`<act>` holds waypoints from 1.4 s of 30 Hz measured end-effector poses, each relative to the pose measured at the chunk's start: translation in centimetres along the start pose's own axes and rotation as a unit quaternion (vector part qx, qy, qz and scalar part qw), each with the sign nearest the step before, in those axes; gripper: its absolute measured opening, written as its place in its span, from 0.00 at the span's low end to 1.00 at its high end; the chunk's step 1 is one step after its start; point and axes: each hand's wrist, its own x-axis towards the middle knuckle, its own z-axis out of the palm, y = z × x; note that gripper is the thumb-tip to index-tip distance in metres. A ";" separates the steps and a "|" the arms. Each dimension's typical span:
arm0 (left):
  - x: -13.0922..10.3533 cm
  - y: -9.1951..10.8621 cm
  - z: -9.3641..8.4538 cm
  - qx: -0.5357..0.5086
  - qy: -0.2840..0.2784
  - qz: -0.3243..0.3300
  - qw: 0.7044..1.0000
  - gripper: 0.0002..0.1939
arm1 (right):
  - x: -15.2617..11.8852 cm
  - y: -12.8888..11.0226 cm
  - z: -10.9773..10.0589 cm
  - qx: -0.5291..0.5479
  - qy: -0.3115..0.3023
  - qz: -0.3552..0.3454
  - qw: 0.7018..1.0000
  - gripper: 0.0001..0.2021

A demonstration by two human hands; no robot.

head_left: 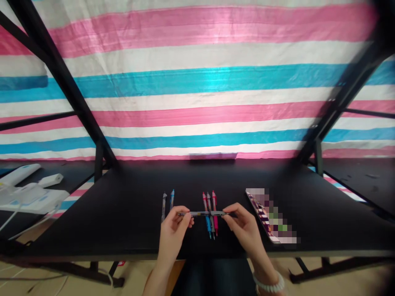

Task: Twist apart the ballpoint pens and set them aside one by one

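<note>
The background is filled by a pink, white and blue striped plastic sheet (197, 78), flanked by slanting black metal bars (66, 80). A flat, dark-patterned rectangular object (266, 220), partly obscured by pixelation, is laid aslant on the right of the black rectangular desk (129, 185). At far left, a white plastic plug-like block (51, 180) and white cables (38, 228) are seen above beige flooring (138, 267).

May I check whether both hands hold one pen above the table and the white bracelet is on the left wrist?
Not quite: the head view shows the white bracelet on the right wrist. The left hand and right hand do hold one pen above the table.
</note>
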 end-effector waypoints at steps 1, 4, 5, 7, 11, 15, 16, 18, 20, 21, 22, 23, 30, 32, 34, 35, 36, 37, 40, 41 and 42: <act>0.0 0.1 0.0 0.009 0.000 0.001 1.000 0.10 | 0.0 -0.1 0.2 -0.019 -0.013 0.001 1.000 0.09; 0.1 0.3 0.1 0.032 0.000 0.002 0.999 0.10 | 0.0 -0.1 0.5 -0.061 -0.028 -0.002 0.998 0.09; 0.1 0.4 0.1 0.036 -0.004 0.001 0.999 0.11 | 0.0 -0.2 0.5 -0.072 -0.029 -0.003 0.997 0.09; 0.1 0.3 0.1 0.036 -0.013 -0.001 0.999 0.11 | 0.0 -0.2 0.5 -0.093 -0.031 -0.005 0.995 0.13; 0.1 0.1 0.1 0.029 -0.017 0.003 0.999 0.11 | 0.0 -0.6 0.6 -0.108 -0.043 -0.014 0.993 0.19; 0.1 -0.1 -0.1 0.027 -0.007 0.004 1.000 0.11 | 0.1 -0.8 0.6 -0.108 -0.062 -0.019 0.992 0.12; 0.1 -0.2 -0.1 0.026 -0.005 0.003 1.000 0.11 | 0.1 -0.8 0.6 -0.112 -0.062 -0.018 0.992 0.12; 0.1 -0.2 -0.2 0.024 -0.005 0.002 1.000 0.11 | 0.0 -0.7 0.6 -0.122 -0.065 -0.015 0.990 0.11; 0.1 -0.3 -0.1 0.019 -0.001 0.002 1.000 0.12 | 0.0 -0.7 0.5 -0.125 -0.076 -0.017 0.989 0.16; 0.1 -0.3 -0.1 0.016 0.003 0.002 1.000 0.12 | 0.0 -0.8 0.5 -0.123 -0.082 -0.019 0.989 0.16; 0.1 -0.3 -0.1 0.014 0.006 0.001 1.000 0.12 | 0.0 -0.8 0.5 -0.124 -0.085 -0.021 0.988 0.15; 0.1 -0.4 -0.1 0.012 0.008 0.000 1.000 0.12 | 0.0 -0.7 0.5 -0.127 -0.084 -0.022 0.988 0.13; 0.2 -0.1 0.0 0.007 0.014 0.002 1.000 0.12 | -0.1 -0.2 0.6 -0.168 -0.082 -0.019 0.982 0.16; 0.2 0.0 0.2 0.003 0.018 0.009 1.000 0.12 | -0.1 -0.1 0.7 -0.174 -0.089 -0.018 0.980 0.22; 0.2 0.1 0.6 -0.007 0.017 0.017 1.000 0.11 | -0.1 -0.1 0.7 -0.178 -0.089 -0.014 0.980 0.25; 0.2 0.1 0.9 -0.016 0.014 0.021 1.000 0.11 | -0.1 0.0 0.7 -0.178 -0.088 -0.010 0.980 0.27; 0.2 0.0 1.2 -0.028 0.011 0.023 0.999 0.11 | 0.0 0.0 0.8 -0.177 -0.085 -0.007 0.981 0.27; 0.2 0.0 1.6 -0.045 0.010 0.024 0.999 0.11 | 0.0 0.1 0.8 -0.174 -0.084 -0.003 0.981 0.28; 0.2 -0.1 3.1 -0.121 0.014 0.022 0.992 0.11 | 0.0 0.0 0.7 -0.164 -0.085 0.003 0.983 0.28; 0.3 -0.1 3.6 -0.153 0.014 0.022 0.988 0.11 | 0.0 -0.1 0.7 -0.162 -0.089 0.003 0.983 0.29; 0.4 0.0 4.0 -0.184 0.013 0.021 0.983 0.11 | 0.0 -0.2 0.6 -0.159 -0.093 0.002 0.983 0.29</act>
